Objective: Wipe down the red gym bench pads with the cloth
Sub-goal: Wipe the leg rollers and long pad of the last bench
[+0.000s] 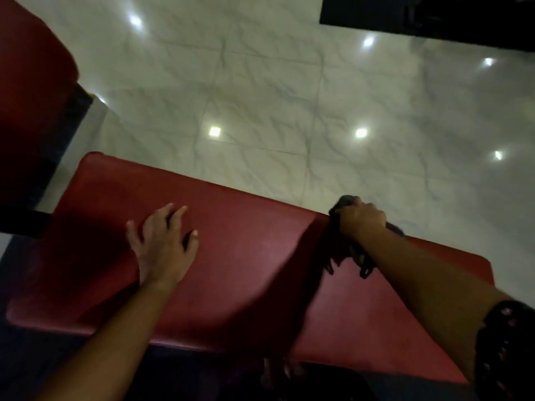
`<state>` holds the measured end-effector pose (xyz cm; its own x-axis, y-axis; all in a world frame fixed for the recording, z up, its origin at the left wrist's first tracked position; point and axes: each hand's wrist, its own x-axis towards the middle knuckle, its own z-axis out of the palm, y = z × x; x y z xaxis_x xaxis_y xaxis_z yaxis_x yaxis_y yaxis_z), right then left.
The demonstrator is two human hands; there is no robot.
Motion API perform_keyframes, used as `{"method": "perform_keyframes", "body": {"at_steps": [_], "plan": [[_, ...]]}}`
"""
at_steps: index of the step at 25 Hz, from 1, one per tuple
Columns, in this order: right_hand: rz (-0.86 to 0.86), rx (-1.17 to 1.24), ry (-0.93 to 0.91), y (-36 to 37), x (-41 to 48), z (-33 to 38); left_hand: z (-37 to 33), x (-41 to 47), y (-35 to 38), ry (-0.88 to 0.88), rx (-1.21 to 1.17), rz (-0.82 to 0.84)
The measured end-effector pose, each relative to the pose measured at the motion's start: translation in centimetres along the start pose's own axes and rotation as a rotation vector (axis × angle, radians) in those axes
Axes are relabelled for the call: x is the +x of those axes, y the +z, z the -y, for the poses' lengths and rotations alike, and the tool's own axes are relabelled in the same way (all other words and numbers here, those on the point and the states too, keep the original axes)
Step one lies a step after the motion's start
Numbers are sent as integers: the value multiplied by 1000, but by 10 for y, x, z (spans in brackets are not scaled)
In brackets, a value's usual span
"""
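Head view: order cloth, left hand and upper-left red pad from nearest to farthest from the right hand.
1. cloth: in the grip of the right hand, at the far edge of the long pad.
2. left hand: resting on the long pad with fingers spread, off to the left.
3. upper-left red pad: farthest, in the frame's top-left corner.

Legible text, labels, brands, numbers, signs: none. Red bench pad (246, 256): plain surface, no readable marking. Dark cloth (346, 201): too dim and blurred to show any lettering.
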<state>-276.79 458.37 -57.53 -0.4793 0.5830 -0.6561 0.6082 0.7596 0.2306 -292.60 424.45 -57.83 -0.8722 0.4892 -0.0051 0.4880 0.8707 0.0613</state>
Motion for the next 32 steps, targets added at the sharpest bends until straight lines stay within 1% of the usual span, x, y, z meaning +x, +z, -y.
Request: {"method": "perform_keyframes", "body": {"at_steps": [1,2,3,4,6,7,8,10,12,13,14,15,16,17,18,20,22,23,26,28,30,31,32], "plan": [[16,-114,27,-5,6,-3,-22,7,8,97,8,27],[-4,-196,13,-11,12,1,-47,14,18,213,9,48],[-49,-202,-31,-14,16,9,-72,21,28,320,9,67],[-109,-120,-90,-14,19,19,-98,25,39,398,13,80],[-192,97,-246,-5,15,38,-136,24,56,483,29,103],[-242,116,-294,6,10,42,-147,17,63,501,43,128],[-292,79,-298,19,3,39,-151,9,68,511,49,147],[-327,-2,-207,40,-1,11,-147,-1,76,523,28,116],[-252,-106,-47,57,2,-31,-144,0,78,547,42,78],[-179,-166,40,62,4,-49,-145,1,77,561,56,76],[-102,-175,110,64,8,-61,-148,2,76,566,67,85],[-47,-121,161,63,11,-65,-150,1,76,562,75,97],[-31,-44,192,61,15,-62,-153,1,75,555,80,115],[-48,16,180,55,18,-51,-154,1,75,547,80,133],[-90,51,126,48,19,-35,-155,2,73,539,74,146],[-204,76,-26,41,13,-4,-157,3,69,532,75,167],[-292,86,-117,51,6,0,-157,1,66,519,87,177],[-318,109,-117,61,3,-12,-157,0,65,515,85,182],[-318,178,-16,97,1,-65,-171,9,63,476,68,170],[-247,203,86,101,10,-79,-197,18,64,453,47,174],[-188,323,178,86,20,-69,-236,19,68,527,73,289],[-192,361,161,80,21,-60,-256,14,71,564,92,369],[-215,329,89,79,21,-54,-272,8,75,584,127,430]]}}
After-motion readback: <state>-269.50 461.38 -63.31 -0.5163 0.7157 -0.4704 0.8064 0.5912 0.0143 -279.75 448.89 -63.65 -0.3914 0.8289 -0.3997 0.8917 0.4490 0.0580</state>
